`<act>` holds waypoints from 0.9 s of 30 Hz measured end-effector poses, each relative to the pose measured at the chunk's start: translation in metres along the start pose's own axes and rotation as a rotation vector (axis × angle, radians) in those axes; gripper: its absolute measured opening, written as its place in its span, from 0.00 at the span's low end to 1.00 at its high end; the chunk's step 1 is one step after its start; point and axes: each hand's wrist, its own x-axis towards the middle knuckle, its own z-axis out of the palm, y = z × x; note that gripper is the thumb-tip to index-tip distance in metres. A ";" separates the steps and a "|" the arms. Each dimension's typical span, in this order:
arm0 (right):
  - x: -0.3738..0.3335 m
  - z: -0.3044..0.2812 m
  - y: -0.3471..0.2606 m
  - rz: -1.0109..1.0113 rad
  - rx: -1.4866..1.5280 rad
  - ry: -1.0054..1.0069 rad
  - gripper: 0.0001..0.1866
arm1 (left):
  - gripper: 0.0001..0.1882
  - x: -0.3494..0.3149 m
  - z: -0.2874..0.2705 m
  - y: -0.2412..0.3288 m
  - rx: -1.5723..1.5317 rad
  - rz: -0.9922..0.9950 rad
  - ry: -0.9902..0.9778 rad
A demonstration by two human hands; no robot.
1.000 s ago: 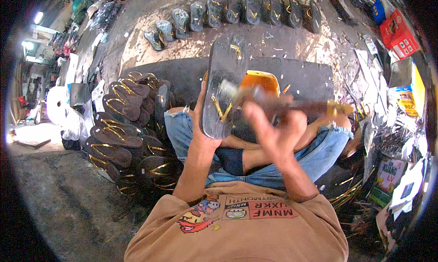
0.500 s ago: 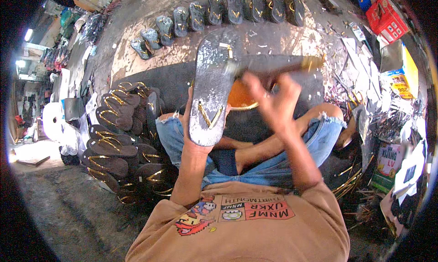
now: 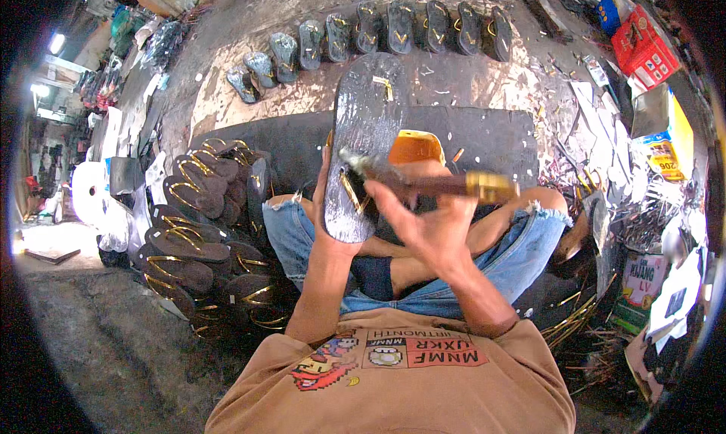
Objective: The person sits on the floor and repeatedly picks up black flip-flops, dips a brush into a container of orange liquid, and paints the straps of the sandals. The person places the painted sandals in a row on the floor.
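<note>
My left hand (image 3: pixel 327 207) grips a dark sandal sole (image 3: pixel 363 135) by its near end and holds it upright, underside toward me, with gold strap ends showing through it. My right hand (image 3: pixel 431 222) holds a brush-like tool with a dark wooden handle and brass-coloured end (image 3: pixel 446 183) lying crosswise, its tip touching the sole near its lower part. An orange tin (image 3: pixel 416 147) sits just behind the sole on a black mat (image 3: pixel 484 143). My crossed legs in torn jeans are below both hands.
A heap of finished dark sandals with gold straps (image 3: pixel 197 230) lies at my left. A row of sandals (image 3: pixel 363 33) lines the far edge of the floor. Red boxes (image 3: pixel 643 44), a yellow box (image 3: pixel 669 135) and loose scraps crowd the right side.
The tool swung from raised and tilted to lying level across the sole. The sole shifted slightly right and the orange tin shows behind it again.
</note>
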 end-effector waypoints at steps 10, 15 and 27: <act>-0.004 -0.007 0.003 -0.211 -0.029 -0.282 0.13 | 0.26 -0.001 -0.017 0.006 -0.058 -0.139 0.166; 0.111 -0.034 0.096 -0.072 -0.278 0.325 0.11 | 0.26 -0.019 -0.043 0.020 -0.001 -0.131 0.245; 0.096 -0.087 0.208 0.479 -0.223 0.568 0.23 | 0.16 0.228 -0.324 0.367 0.604 0.433 0.872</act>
